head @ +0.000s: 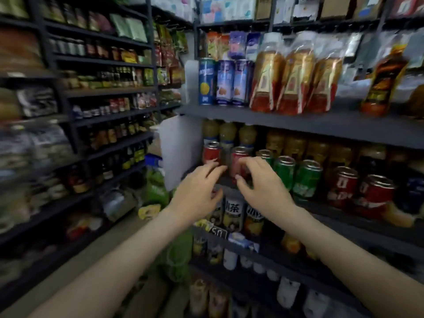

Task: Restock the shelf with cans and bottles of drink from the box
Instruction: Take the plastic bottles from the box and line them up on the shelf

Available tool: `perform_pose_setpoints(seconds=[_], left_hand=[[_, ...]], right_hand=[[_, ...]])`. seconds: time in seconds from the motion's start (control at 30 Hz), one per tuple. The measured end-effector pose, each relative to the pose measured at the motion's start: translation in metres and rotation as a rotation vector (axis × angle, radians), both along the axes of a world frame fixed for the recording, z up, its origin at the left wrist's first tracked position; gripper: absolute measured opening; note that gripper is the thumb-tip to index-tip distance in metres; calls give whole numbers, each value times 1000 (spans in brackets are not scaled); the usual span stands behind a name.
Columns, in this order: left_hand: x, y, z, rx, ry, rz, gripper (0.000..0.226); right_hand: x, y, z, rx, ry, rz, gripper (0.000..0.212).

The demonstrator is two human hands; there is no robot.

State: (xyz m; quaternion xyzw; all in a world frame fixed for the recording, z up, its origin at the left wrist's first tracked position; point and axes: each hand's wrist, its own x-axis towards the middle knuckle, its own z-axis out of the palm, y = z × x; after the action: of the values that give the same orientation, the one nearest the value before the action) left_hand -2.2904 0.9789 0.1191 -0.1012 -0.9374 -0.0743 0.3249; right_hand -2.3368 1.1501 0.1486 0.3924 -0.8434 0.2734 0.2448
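Observation:
On the middle shelf (358, 222) stands a row of drink cans. My right hand (261, 189) curls its fingers and thumb round a red can (238, 154) near the row's left end. My left hand (197, 193) reaches in beside it with relaxed, nearly straight fingers and holds nothing, its tips close to the gap between that can and another red can (210, 152). To the right come green cans (284, 171), then more red cans (341, 184). Yellow drink bottles (229, 131) stand behind. No box is in view.
The shelf above (298, 120) carries blue cans (224, 81) and wrapped tea bottles (296, 81). Lower shelves hold tea bottles (234, 212) and small white bottles (230, 259). A white panel (179, 148) closes the shelf's left end. Dark racks (110, 92) of jars line the aisle's left side.

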Motion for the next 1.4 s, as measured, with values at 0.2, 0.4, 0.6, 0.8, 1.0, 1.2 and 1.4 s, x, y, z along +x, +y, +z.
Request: perform_pose_setpoints(seconds=[0.2,0.4,0.6,0.8,1.0,1.2,1.4], left_hand=[[104,-78,-67,118,-158,291,49],[174,-163,-134,283,-371,546,50],[220,-269,-214,401,-599,729,51],[225,-363,-285,554,-794,845,48],[202,-416,-372,729,-979,896,48],[183,-459,-473,924,-1081,1020,49],[127,-491,-611,1147,-1099,1167,53]], right_hand=[[49,-103,-77,132,-183,240,42],[72,-211,-146,276,-308,400,44],[82,-340,-231,479,-410,509,48],[68,-438,-317,654,-581,485,52],[33,-498,-402,760,-817,391,59],[1,-521,-504,916,-1015,329,70],[-42,-571,-621,986,-1058,274,71]])
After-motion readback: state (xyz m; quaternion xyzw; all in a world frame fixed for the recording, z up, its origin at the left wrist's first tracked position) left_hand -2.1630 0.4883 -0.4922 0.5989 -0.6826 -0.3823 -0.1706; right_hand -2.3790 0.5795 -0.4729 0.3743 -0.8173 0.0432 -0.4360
